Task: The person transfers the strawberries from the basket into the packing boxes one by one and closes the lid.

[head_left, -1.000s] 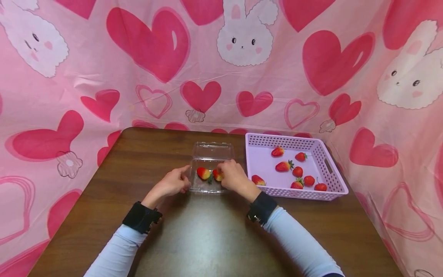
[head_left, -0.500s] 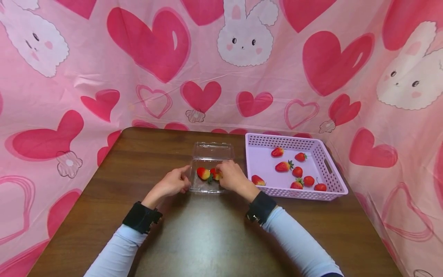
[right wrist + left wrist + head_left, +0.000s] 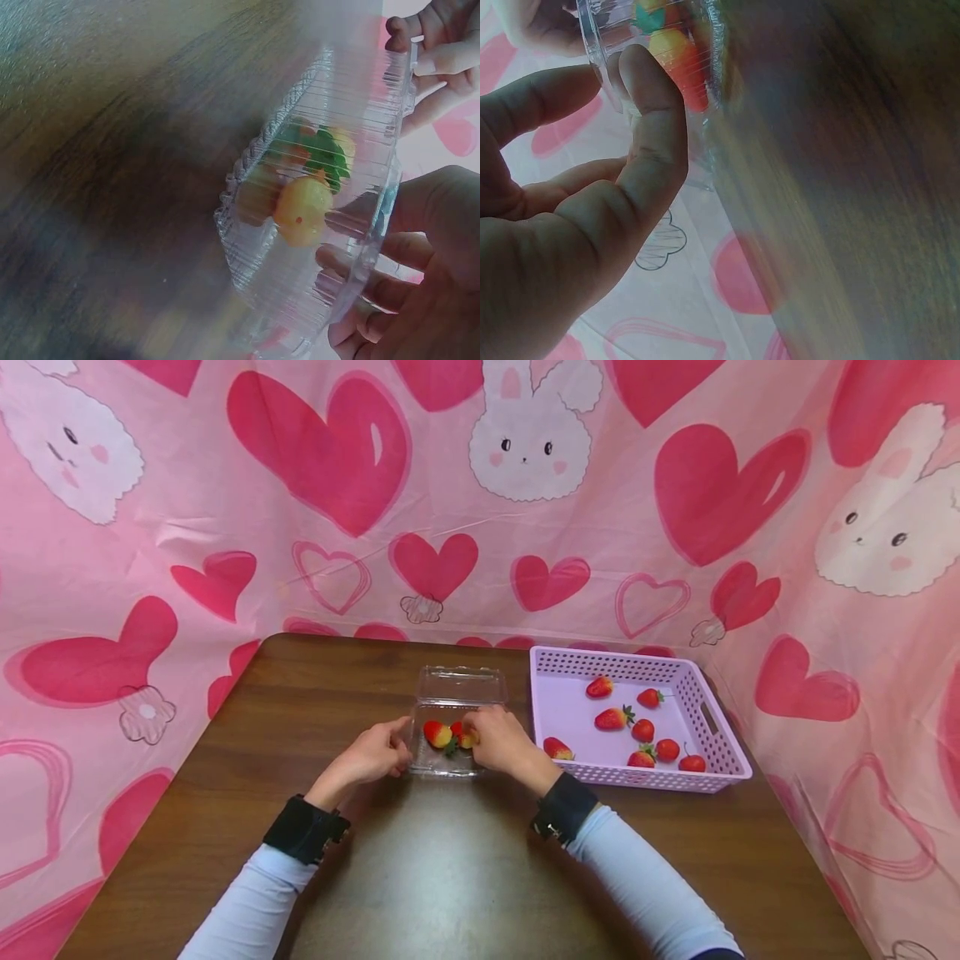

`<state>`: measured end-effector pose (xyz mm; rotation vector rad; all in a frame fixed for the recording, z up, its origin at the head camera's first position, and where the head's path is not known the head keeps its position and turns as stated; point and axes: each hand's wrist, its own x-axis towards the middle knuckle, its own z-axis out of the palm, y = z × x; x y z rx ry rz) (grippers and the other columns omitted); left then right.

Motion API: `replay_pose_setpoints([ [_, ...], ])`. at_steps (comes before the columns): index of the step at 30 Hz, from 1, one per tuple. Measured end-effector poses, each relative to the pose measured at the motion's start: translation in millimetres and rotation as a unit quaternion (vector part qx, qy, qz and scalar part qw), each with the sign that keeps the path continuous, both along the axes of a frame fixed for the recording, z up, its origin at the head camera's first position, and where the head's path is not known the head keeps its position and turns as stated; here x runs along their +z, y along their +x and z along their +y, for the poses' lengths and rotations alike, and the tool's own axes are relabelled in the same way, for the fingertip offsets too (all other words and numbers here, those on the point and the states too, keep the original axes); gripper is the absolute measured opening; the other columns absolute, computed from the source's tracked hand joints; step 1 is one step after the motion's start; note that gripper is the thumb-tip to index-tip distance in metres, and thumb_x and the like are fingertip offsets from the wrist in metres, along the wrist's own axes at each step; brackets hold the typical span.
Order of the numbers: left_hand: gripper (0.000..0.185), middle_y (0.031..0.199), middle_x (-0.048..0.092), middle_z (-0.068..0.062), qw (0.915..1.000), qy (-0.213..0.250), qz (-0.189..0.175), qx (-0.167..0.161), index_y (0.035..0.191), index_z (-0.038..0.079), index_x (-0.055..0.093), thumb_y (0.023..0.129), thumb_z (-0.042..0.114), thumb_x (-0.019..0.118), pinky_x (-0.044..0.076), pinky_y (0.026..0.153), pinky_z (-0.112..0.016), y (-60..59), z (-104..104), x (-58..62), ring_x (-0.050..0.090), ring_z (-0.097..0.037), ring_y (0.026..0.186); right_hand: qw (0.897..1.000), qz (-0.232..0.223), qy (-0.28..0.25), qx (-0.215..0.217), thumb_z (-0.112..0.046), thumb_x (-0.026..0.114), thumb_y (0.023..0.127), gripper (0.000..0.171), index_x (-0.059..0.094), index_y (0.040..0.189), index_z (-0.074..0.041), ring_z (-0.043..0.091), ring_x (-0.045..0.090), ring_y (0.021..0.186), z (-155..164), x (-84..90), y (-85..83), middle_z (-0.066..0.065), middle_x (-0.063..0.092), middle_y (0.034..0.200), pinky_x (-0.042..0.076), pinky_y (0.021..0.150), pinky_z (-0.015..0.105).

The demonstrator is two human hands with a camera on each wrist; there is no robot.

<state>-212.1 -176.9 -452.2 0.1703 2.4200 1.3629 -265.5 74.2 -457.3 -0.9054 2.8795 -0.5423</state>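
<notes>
A clear plastic clamshell box [image 3: 442,768] lies on the table with its lid [image 3: 461,683] folded back. Inside it, toward the left, is a red and yellow strawberry [image 3: 436,733] with green leaves. My left hand [image 3: 372,752] pinches the box's left rim between thumb and finger, as the left wrist view shows. Reaching over the right rim, my right hand [image 3: 501,739] holds a second strawberry [image 3: 303,211] low in the box, beside the first one. Its fingertips are partly hidden behind the ribbed plastic wall in the right wrist view.
Right of the box stands a lilac perforated basket [image 3: 637,774] with several strawberries [image 3: 613,718] spread inside. Both sit on a brown wooden table [image 3: 450,877]. A pink curtain [image 3: 450,510] with hearts and rabbits hangs behind and along the sides.
My right hand has shifted slightly left inside the box, bringing its strawberry closer to the other one. My left hand has kept its place at the rim.
</notes>
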Motion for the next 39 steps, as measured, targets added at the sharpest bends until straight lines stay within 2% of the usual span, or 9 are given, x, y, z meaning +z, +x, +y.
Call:
replay_pose_setpoints([
  [10,0.072,0.086,0.061,-0.012,1.0000,-0.002,0.004,-0.004,0.161,-0.007,0.031,0.097,0.000,0.063,0.061,0.076,-0.041,-2.8,2.5,0.5,0.062,-0.025,0.074,0.999,-0.014,-0.033,-0.008,-0.001,0.075,0.087,0.031,0.076,0.118,-0.005,0.025,0.063,0.095,2.0,11.1,0.1,0.011,0.071,0.108,0.058,0.089,0.041],
  [16,0.073,0.086,0.061,-0.011,1.0000,-0.005,-0.001,-0.003,0.161,-0.007,0.032,0.096,-0.001,0.063,0.060,0.076,-0.043,-4.1,2.8,0.8,0.062,-0.024,0.073,0.996,-0.031,-0.079,-0.006,0.001,0.073,0.089,0.030,0.075,0.119,0.002,0.029,0.066,0.096,9.0,21.2,-1.0,0.017,0.072,0.111,0.059,0.091,0.044],
  [21,0.074,0.086,0.060,-0.013,1.0000,-0.004,-0.006,0.002,0.162,-0.005,0.031,0.096,-0.001,0.064,0.060,0.078,-0.045,-4.0,2.1,2.4,0.061,-0.026,0.073,0.996,-0.018,-0.081,-0.016,0.002,0.070,0.089,0.030,0.074,0.119,0.003,0.029,0.066,0.099,19.4,31.0,-4.8,0.015,0.072,0.110,0.058,0.092,0.045],
  [30,0.073,0.088,0.060,-0.013,1.0000,-0.003,-0.001,0.001,0.162,-0.005,0.031,0.097,0.000,0.063,0.061,0.078,-0.042,-4.0,0.7,0.2,0.061,-0.024,0.074,0.994,-0.004,-0.091,-0.063,0.001,0.068,0.088,0.027,0.074,0.114,0.002,0.031,0.064,0.092,48.8,48.7,-9.4,0.015,0.071,0.100,0.056,0.087,0.046],
  [34,0.072,0.088,0.059,-0.013,1.0000,-0.002,-0.003,0.002,0.162,-0.005,0.030,0.097,0.000,0.063,0.061,0.078,-0.041,-3.5,1.4,0.2,0.061,-0.025,0.075,0.992,-0.004,-0.091,-0.085,0.000,0.067,0.088,0.025,0.074,0.111,0.001,0.031,0.063,0.088,60.0,49.9,-8.7,0.014,0.071,0.097,0.056,0.084,0.047],
  [39,0.073,0.088,0.059,-0.013,1.0000,0.000,-0.007,0.002,0.162,-0.005,0.030,0.097,0.000,0.063,0.061,0.078,-0.041,-2.0,2.5,0.6,0.061,-0.025,0.075,0.989,-0.018,-0.077,-0.126,-0.004,0.069,0.089,0.026,0.074,0.113,0.001,0.032,0.064,0.091,71.8,47.1,-8.1,0.016,0.072,0.102,0.056,0.086,0.049],
])
